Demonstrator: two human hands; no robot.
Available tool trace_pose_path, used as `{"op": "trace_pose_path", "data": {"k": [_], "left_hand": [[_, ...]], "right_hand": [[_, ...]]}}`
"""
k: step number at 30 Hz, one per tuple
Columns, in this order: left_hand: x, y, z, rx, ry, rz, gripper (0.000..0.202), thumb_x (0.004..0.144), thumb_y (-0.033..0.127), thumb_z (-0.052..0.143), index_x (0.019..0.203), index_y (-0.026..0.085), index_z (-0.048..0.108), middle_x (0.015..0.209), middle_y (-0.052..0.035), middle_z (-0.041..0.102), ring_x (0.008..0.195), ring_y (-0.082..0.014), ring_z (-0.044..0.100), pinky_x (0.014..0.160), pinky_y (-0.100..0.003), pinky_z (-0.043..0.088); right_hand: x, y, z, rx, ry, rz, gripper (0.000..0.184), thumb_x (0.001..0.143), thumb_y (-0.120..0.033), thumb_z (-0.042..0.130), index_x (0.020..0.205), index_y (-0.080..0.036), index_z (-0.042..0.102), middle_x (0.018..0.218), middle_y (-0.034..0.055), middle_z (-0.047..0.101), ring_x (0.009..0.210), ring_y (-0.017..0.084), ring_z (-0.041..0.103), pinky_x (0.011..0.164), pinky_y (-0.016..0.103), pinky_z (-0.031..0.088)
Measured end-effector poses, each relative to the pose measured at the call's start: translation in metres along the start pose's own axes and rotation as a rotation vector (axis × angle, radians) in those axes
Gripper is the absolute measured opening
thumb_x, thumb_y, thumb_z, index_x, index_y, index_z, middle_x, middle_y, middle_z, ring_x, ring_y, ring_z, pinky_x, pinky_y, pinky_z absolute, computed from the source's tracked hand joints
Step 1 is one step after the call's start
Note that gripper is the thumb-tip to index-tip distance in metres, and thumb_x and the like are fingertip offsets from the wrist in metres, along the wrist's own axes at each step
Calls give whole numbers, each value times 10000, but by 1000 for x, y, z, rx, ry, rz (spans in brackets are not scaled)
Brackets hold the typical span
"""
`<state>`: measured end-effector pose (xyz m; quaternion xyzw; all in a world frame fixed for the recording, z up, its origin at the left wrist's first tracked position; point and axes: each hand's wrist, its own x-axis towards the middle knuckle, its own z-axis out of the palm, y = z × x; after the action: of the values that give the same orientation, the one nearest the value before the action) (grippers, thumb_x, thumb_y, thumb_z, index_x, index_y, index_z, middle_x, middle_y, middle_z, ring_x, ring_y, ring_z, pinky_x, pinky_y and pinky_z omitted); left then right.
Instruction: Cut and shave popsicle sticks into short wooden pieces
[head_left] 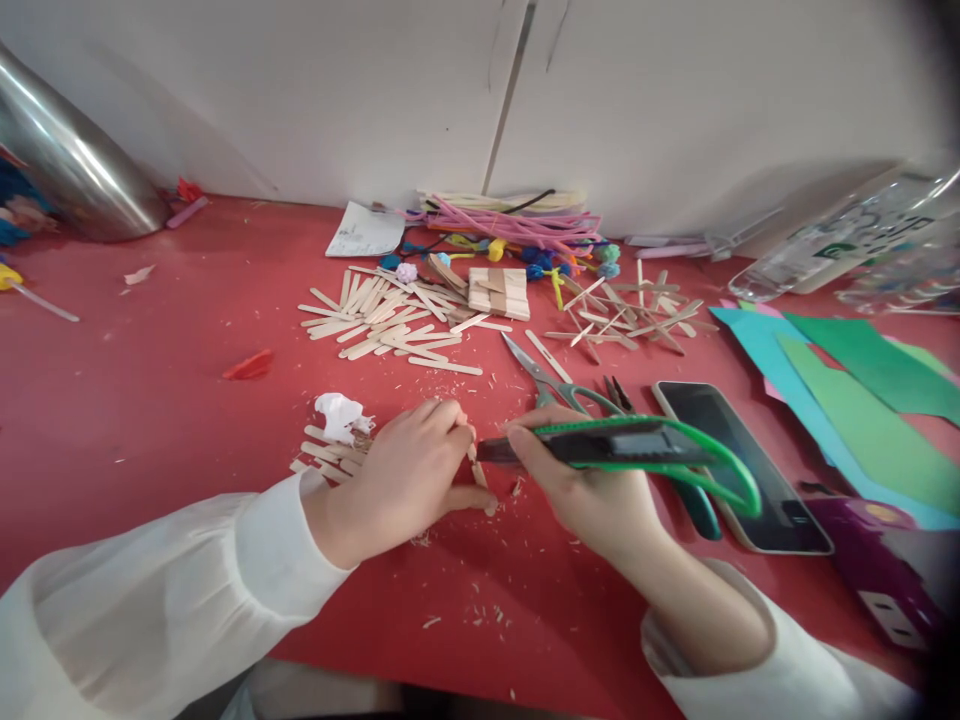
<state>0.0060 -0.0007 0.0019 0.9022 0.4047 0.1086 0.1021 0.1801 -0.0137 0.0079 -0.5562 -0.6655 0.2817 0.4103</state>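
Note:
My left hand (412,475) presses a small wooden craft stick (481,474) against the red table, thumb and fingers closed on it. In my right hand (592,490) is a green and black utility knife (637,445), its front end at the upper part of the stick. Wood shavings (480,610) lie around both hands. Partly hidden behind my left hand are several craft sticks (330,455) side by side, with a crumpled white tissue (341,415) on them. Grey-handled scissors (544,375) lie just beyond the knife, and the tips of dark pliers (619,393) show beside them.
Loose craft sticks (382,315) and a banded bundle (498,293) lie farther back, before pink pipe cleaners (517,222). At right are a phone (742,465), coloured paper (847,390), a purple tool (874,560) and a clear bottle (832,240). A metal flask (82,150) stands at left.

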Motion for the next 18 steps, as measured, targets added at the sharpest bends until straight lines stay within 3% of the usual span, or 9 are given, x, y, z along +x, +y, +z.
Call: {"op": "trace_pose_path", "data": {"k": [3,9,14,18], "left_hand": [[0,1,-1,0,-15,-5,414,726,528,592,879,144,579,912,-72,539,885,-233,519,734,-356,446],[0,3,-5,-7,-39,-23,417,719,507,612,898,132,586,910,-74,545,883,-232,530,733,-352,450],[0,3,-4,1,-39,-33,411,722,518,604,879,139,590,877,-61,537,843,-222,534,705,-343,448],[0,3,-4,-34,-31,-31,367,775,498,558,859,142,592,876,-60,532,833,-208,529,705,-331,444]], "right_hand": [[-5,-3,-4,-179,-43,-125,113,797,-256,530,703,-233,588,682,-20,646,639,150,623,611,278,510],[-7,-13,-3,-170,-74,-149,149,818,-231,504,691,-215,580,634,-29,646,580,125,614,560,227,479],[-9,-12,1,-195,-57,-243,167,823,-206,466,688,-220,563,568,-37,621,462,108,572,490,219,459],[-13,-12,2,-242,-100,-312,182,853,-216,426,739,-222,568,605,-13,632,491,119,592,507,226,463]]}}
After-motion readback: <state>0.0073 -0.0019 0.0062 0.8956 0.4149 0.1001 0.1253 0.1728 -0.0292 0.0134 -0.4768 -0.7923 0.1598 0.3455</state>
